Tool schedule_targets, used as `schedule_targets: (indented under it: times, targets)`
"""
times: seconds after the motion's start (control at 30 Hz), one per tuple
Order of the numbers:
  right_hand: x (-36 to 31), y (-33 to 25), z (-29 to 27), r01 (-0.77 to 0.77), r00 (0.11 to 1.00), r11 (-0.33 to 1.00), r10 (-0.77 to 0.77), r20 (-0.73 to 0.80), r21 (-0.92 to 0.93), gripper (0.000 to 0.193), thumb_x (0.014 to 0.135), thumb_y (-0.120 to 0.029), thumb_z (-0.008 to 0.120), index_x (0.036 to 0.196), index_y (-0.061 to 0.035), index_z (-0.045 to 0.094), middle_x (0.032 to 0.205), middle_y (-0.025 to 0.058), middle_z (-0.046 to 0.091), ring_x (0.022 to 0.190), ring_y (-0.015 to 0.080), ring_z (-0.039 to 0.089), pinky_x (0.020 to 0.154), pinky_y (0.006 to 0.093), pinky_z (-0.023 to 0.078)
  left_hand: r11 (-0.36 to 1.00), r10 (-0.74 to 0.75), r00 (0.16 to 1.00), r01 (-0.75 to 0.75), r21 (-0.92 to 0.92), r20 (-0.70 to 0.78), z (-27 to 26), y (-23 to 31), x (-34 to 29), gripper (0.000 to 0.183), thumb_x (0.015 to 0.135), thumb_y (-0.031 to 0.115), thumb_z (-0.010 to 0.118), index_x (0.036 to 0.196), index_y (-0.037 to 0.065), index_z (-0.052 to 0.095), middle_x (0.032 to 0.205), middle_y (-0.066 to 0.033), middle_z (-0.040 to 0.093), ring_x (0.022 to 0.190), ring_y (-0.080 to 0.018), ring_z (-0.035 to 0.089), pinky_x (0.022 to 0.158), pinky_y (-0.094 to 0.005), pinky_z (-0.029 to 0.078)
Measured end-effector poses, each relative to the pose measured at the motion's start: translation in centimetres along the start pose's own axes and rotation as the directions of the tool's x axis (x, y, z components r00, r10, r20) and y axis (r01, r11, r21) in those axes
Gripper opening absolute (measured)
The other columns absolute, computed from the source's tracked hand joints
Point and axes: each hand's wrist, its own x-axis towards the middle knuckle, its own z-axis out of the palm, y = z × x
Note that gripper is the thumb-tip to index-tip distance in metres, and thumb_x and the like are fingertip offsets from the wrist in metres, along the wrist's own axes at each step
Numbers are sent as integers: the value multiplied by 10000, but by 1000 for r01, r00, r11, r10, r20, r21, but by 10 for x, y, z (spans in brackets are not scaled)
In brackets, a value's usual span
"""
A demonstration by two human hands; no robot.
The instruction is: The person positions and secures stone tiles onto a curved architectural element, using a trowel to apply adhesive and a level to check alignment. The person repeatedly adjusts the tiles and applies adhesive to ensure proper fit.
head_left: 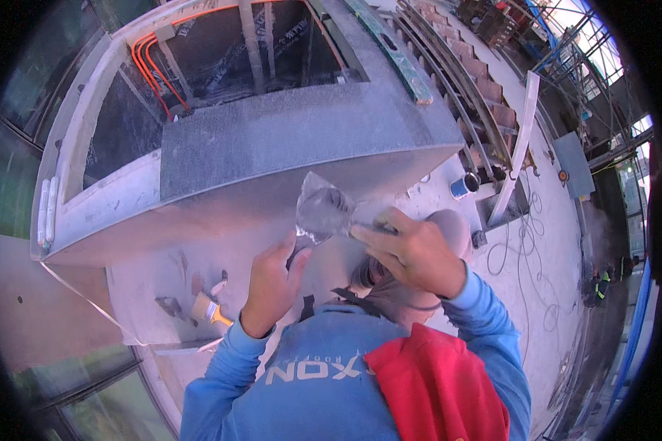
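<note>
In front of my chest, my right hand [419,253] is closed round the handle of a putty knife. The putty knife [322,209] has a wide, greyish, smeared blade pointing left and up. My left hand [269,281] is close to the blade's lower edge, its fingers closed round something dark that I cannot make out. Just beyond the blade stands a pale box-like structure, with a grey slab [272,125] along its near top side. On the floor left of my left hand lies a paintbrush [212,311] with a yellow handle.
Orange conduits [148,73] run down inside the structure's deep opening. A green bar [393,51] lies on its right rim; whitish tubes [47,209] rest at its left corner. A blue can [465,186], an upright board [518,143] and loose cable [526,257] are on the right.
</note>
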Motion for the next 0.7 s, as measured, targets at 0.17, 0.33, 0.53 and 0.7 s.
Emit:
schedule_targets:
  times: [0.17, 0.33, 0.53, 0.7]
  targets:
    - [-4, 2, -2, 12, 995, 999, -8, 101, -42, 385, 858, -163, 682, 1242, -174, 699, 1023, 128, 640, 727, 335, 673, 625, 411, 550, 995, -84, 996, 85, -60, 8, -1, -5, -1, 329, 930, 126, 679, 1165, -101, 636, 767, -189, 649, 618, -248, 614, 604, -338, 483]
    - [-12, 5, 3, -19, 999, 1000, 19, -39, -10, 382, 842, -141, 680, 1221, -180, 713, 997, 134, 651, 707, 309, 676, 602, 394, 548, 982, -132, 991, 136, -132, 37, 7, -9, 0, 277, 949, 151, 676, 1099, -81, 661, 691, -126, 622, 545, -146, 559, 543, -309, 449]
    - [-15, 8, 3, -57, 998, 998, 57, -38, 4, 383, 830, -131, 683, 1209, -175, 718, 1003, 153, 657, 696, 323, 671, 599, 397, 545, 972, -177, 976, 193, -130, 124, 9, -8, 0, 239, 953, 158, 671, 983, -78, 656, 656, -109, 603, 549, -143, 558, 531, -314, 440]
    - [-13, 11, -3, -41, 997, 998, 38, 70, 44, 371, 874, -152, 683, 1244, -162, 708, 1025, 157, 677, 746, 310, 677, 657, 380, 548, 942, -238, 954, 273, -197, 184, 9, -11, -1, 435, 949, 198, 679, 1198, -152, 611, 854, -251, 689, 677, -324, 665, 662, -365, 519]
